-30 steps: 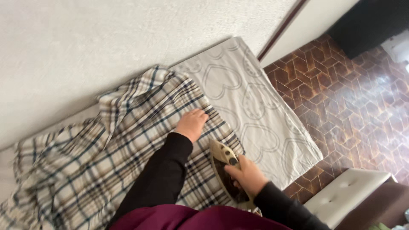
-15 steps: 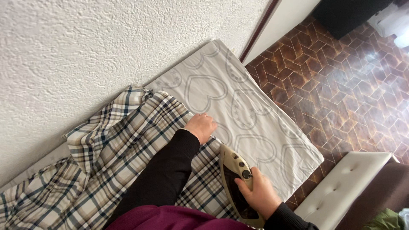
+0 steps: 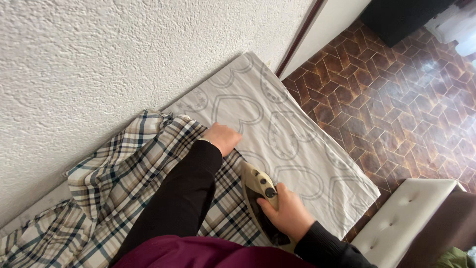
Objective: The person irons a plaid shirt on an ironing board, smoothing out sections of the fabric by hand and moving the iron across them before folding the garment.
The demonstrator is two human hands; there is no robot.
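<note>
Plaid shirt [image 3: 124, 188] is lying rumpled across the ironing board [image 3: 297, 124], covering its 8 o'clock half — beige, cream and navy checks, bunched against the white textured wall [image 3: 99, 59] at 10 o'clock. Left hand [image 3: 221, 137] is pressing flat on the shirt's edge where it is meeting the bare heart-patterned cover, fingers together, gripping nothing that I can see. Right hand [image 3: 287, 216] is wrapping tight around the handle of a beige iron [image 3: 258, 196], just at 4 o'clock of the left hand — soleplate sitting on the plaid fabric, nose pointing toward 11 o'clock. Both sleeves are black; a maroon garment [image 3: 198, 253] is showing at 6 o'clock. Brown hexagon-tiled floor [image 3: 396, 99] is filling 2 o'clock, a white tufted bench [image 3: 406, 213] sitting at 4 o'clock.
</note>
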